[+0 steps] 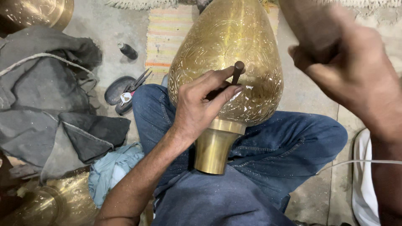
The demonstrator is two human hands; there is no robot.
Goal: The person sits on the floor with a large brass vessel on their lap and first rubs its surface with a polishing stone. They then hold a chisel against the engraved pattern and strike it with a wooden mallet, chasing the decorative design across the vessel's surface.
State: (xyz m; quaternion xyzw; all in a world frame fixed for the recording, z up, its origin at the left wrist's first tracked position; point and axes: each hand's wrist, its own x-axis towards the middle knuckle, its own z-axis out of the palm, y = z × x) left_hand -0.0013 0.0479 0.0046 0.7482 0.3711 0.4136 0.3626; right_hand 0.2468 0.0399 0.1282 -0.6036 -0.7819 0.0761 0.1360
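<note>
I sit cross-legged on the floor (310,90) with a large engraved brass vase (228,54) lying across my lap in the centre of the frame, its narrow neck pointing toward me and its rounded body toward the top edge. My left hand (201,104) grips a short dark punch (237,72), fingers (224,94) clenched around it, tip pressed against the vase wall. My right hand (356,71), in the upper right, is raised and blurred; its fingers look clenched on a handle (312,25), though I cannot tell the tool.

As I judge it, a glancing blow could skid the punch across the pattern or strike my left fingers, and the unbraced vase could roll off my legs.

The vase's opening faces away from view, so I cannot tell what is inside. Pliers (136,83) and grey cloth (46,96) lie at left.
</note>
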